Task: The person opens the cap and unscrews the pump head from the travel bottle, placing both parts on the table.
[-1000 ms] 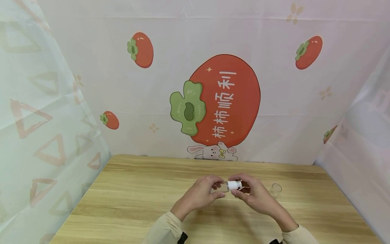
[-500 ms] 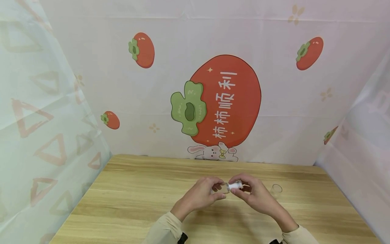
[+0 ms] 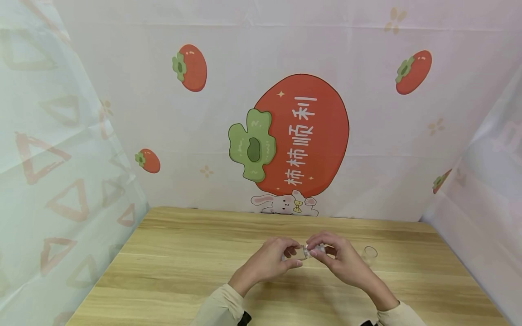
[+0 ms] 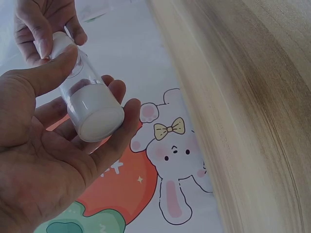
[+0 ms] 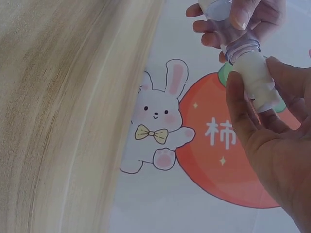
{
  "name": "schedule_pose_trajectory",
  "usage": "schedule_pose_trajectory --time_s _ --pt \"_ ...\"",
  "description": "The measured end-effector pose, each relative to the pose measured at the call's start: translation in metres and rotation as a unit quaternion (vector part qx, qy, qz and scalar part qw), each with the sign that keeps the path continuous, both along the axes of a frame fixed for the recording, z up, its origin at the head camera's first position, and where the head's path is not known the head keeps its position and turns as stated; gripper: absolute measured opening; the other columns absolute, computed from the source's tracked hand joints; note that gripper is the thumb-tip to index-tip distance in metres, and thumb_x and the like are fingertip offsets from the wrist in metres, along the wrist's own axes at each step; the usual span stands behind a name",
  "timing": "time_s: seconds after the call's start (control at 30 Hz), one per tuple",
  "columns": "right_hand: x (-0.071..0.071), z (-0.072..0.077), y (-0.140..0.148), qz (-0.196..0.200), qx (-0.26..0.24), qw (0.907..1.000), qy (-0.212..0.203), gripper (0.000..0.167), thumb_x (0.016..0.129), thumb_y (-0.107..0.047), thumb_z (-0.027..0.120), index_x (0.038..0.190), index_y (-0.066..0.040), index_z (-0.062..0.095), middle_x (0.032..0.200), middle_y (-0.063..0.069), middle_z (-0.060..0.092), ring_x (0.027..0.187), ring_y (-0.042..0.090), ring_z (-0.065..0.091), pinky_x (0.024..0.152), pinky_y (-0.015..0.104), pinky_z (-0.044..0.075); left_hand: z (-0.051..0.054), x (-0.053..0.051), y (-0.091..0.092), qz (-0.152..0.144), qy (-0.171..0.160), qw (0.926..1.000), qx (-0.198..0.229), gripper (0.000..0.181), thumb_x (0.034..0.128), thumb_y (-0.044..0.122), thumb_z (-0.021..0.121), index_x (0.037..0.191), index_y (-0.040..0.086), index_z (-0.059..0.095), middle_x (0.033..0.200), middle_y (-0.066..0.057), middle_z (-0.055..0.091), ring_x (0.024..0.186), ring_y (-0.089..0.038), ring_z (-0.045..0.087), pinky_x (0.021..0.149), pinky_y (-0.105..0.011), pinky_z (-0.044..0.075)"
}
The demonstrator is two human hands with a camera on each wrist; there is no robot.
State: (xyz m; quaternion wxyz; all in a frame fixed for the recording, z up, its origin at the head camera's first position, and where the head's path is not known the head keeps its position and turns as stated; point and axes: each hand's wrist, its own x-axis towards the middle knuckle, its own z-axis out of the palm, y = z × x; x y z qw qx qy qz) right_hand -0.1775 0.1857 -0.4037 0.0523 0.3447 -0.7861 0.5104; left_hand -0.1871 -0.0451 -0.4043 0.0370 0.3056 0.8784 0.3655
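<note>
The left hand (image 3: 269, 259) held the clear bottle (image 4: 97, 106) near its base, apparently steadying it, while the right hand (image 3: 339, 259) pinched the white cap (image 5: 253, 72) at its right end.

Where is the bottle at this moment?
In the head view, right of centre: the left hand holds the bottle above the table, beside the right hand.

I am wearing cream sleeves (image 3: 219, 307), and my clear bottle (image 4: 95, 104) is showing a white lower end and a white top (image 5: 255, 73). The table (image 3: 183, 262) is bearing streaky tan woodgrain; beyond its far edge, the pale backdrop (image 3: 236, 54) is displaying red fruit (image 3: 322, 136), green leaves (image 3: 238, 147) and a white rabbit (image 3: 280, 203) with a yellow bow (image 5: 151, 133).
</note>
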Motion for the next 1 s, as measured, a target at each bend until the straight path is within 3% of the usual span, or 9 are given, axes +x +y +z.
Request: schedule_pose_trajectory --time_s 0.47,0.67,1.0 --pt "-0.0005 0.0000 0.0028 -0.011 0.018 0.9996 -0.020 0.026 0.094 -0.003 0.071 0.120 -0.007 0.066 0.112 0.008 0.068 0.094 0.024 0.065 0.079 0.031 0.059 0.0026 0.0010 0.0007 0.002 -0.015 0.9999 0.007 0.031 0.0934 0.022 0.076 0.119 0.006 0.070 0.104 0.001 0.071 0.094 -0.006 0.065 0.082 -0.022 0.054" --pt "-0.0009 -0.0017 0.0045 -0.011 0.019 0.9995 -0.023 0.025 0.093 -0.004 0.073 0.117 -0.006 0.066 0.109 0.008 0.067 0.091 0.017 0.064 0.077 0.032 0.060 0.0013 0.0001 0.0011 0.001 -0.020 0.9997 0.012 0.030 0.0933 0.022 0.076 0.118 0.007 0.071 0.104 -0.001 0.071 0.093 -0.005 0.064 0.081 -0.022 0.054" --pt "-0.0008 -0.0026 0.0063 -0.007 0.015 0.9999 -0.003 0.025 0.090 0.002 0.074 0.112 -0.007 0.067 0.109 0.006 0.066 0.090 0.019 0.063 0.077 0.031 0.059 -0.0025 -0.0008 0.0000 0.003 -0.019 0.9998 0.010 0.033 0.0927 0.024 0.077 0.119 0.005 0.071 0.103 -0.005 0.071 0.091 -0.006 0.064 0.081 -0.023 0.054"
